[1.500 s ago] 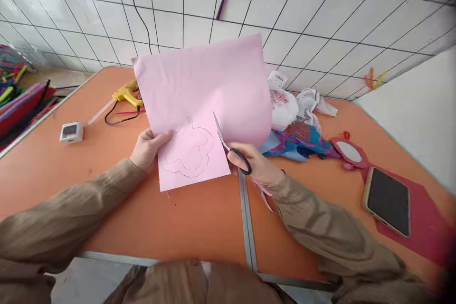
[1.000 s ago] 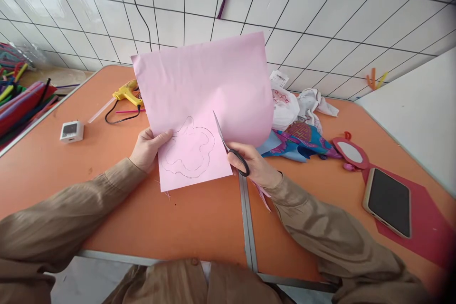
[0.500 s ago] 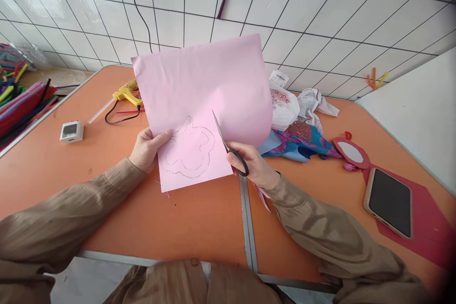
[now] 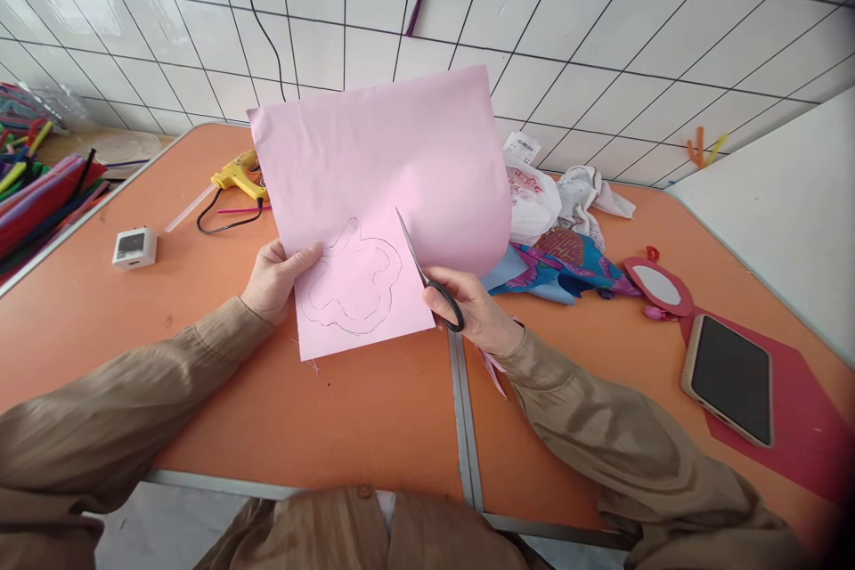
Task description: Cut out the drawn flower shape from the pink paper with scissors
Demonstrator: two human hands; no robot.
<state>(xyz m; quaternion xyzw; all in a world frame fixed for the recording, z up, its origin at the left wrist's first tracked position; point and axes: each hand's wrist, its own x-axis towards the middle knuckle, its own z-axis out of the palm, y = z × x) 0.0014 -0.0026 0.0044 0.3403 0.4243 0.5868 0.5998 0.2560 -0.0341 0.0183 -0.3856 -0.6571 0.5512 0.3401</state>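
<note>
A pink sheet of paper (image 4: 380, 160) is held up over the orange table (image 4: 220, 374), with a pencilled wavy outline (image 4: 351, 280) drawn on its lower part. My left hand (image 4: 275, 278) pinches the sheet's left edge, thumb on the front. My right hand (image 4: 468, 307) grips black-handled scissors (image 4: 427, 272), whose blade lies in a cut along the sheet just right of the outline. The upper part of the sheet curls over to the right.
A yellow glue gun (image 4: 239, 176) with its black cord and a small white device (image 4: 134, 246) lie at the left. Coloured sticks (image 4: 33, 187) pile at the far left. Plastic bags and patterned cloth (image 4: 561, 240), a small mirror (image 4: 658, 285) and a phone (image 4: 728, 377) on red paper lie right.
The scissors' blade has crept slightly up and left along the cut. Both hands and the pink sheet stay almost in place.
</note>
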